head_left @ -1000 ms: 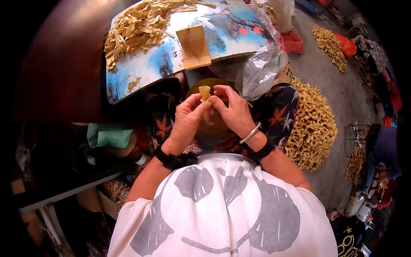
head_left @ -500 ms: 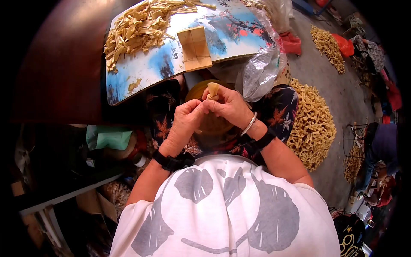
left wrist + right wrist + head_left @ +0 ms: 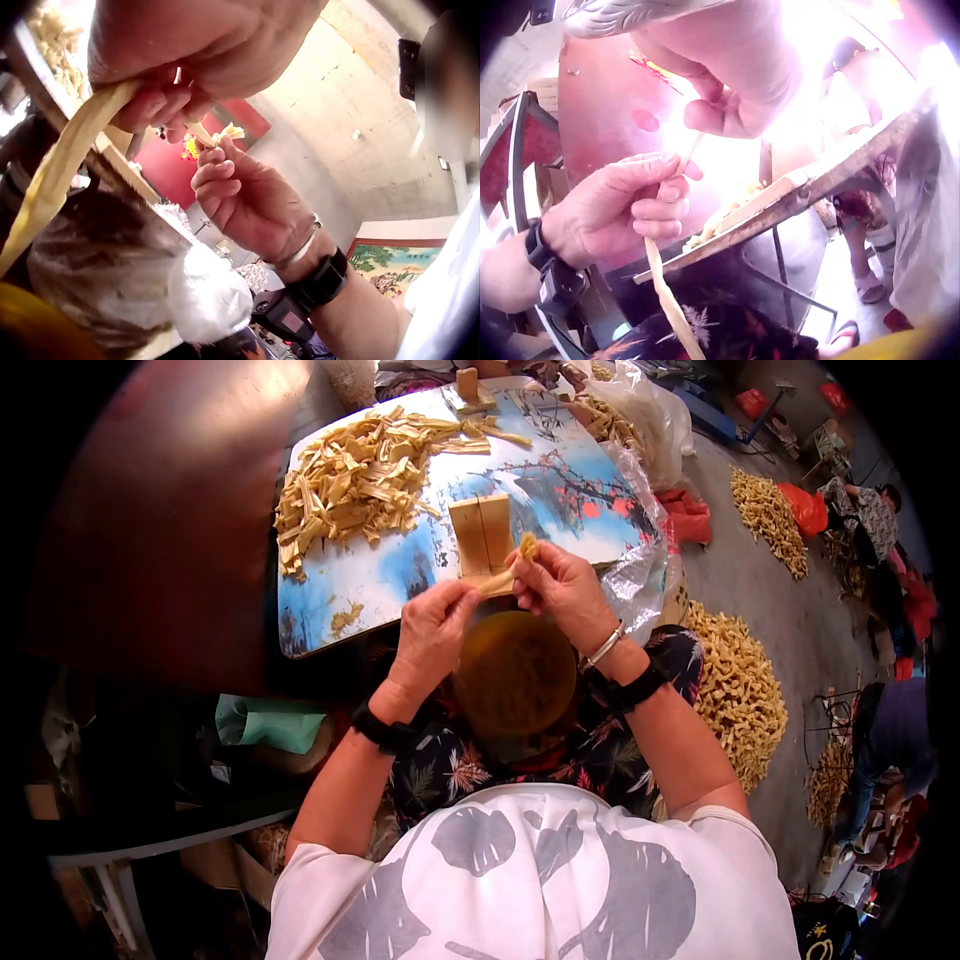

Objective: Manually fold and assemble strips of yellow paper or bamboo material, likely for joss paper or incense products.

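One strip (image 3: 497, 583), centre of frame, runs taut between left hand (image 3: 435, 625) and right hand (image 3: 563, 590); both pinch it, thumb against fingers. Bunched end pokes above right fingertips; long tail hangs below left hand in the left wrist view. Block (image 3: 482, 528) just beyond, upper centre. Basin (image 3: 515, 675) below hands. Pile (image 3: 350, 480) upper left; heap (image 3: 740, 695) at right.

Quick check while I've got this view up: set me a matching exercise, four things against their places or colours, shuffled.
Things:
1. Yellow strip
2. Wooden stand
3. Shirt
4. Large heap of pieces

Places or colours:
A. White and grey
B. On the grey floor
C. Held between left hand and right hand
D. On the painted tabletop

Pairs: 1-C, 2-D, 3-A, 4-B
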Action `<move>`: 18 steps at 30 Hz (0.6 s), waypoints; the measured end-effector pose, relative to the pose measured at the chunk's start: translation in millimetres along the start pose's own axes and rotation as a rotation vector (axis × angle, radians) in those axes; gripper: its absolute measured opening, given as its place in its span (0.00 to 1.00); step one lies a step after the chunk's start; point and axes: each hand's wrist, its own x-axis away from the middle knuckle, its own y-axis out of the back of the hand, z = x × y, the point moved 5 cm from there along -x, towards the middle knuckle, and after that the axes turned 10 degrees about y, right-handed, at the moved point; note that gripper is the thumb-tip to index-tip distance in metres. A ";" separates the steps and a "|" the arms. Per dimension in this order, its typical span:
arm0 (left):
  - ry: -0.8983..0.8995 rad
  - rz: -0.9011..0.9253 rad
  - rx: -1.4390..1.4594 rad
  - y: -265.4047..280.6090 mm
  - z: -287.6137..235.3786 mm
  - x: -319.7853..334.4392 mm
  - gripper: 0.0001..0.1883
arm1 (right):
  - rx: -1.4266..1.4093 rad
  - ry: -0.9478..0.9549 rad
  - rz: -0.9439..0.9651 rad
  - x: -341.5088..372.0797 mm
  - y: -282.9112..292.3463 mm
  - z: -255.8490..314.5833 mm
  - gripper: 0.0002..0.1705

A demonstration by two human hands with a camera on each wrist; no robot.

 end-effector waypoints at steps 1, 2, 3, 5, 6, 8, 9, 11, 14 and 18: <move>-0.088 -0.071 -0.079 4.7 -11.9 -14.8 0.07 | 0.029 0.110 -0.047 -14.7 2.5 0.6 0.15; -0.093 -0.094 -0.121 7.2 -13.0 -29.2 0.07 | 0.094 0.162 -0.085 -25.9 4.2 1.9 0.15; -0.097 -0.115 -0.163 9.8 -13.6 -42.2 0.07 | 0.160 0.212 -0.124 -35.7 5.0 4.9 0.14; -0.037 -0.121 -0.182 13.0 -5.5 -66.1 0.08 | 0.317 0.298 -0.192 -50.4 6.6 3.9 0.12; -0.007 -0.123 -0.192 12.6 0.4 -75.6 0.08 | 0.409 0.333 -0.220 -56.7 7.5 -3.0 0.11; 0.020 -0.152 -0.115 8.3 16.7 -88.4 0.08 | 0.555 0.373 -0.271 -63.6 6.6 -7.7 0.07; 0.035 -0.165 -0.076 5.4 25.9 -93.4 0.08 | 0.659 0.416 -0.257 -66.2 5.4 -8.4 0.07; 0.091 -0.180 -0.002 0.4 45.0 -100.6 0.09 | 0.867 0.492 -0.224 -67.5 3.1 -17.4 0.06; 0.226 -0.200 0.033 3.0 60.4 -100.0 0.11 | 0.928 0.439 -0.173 -63.3 11.6 -28.5 0.07; 0.418 0.114 0.691 5.9 45.7 -70.5 0.08 | 0.615 0.245 -0.118 -42.2 21.6 -18.1 0.10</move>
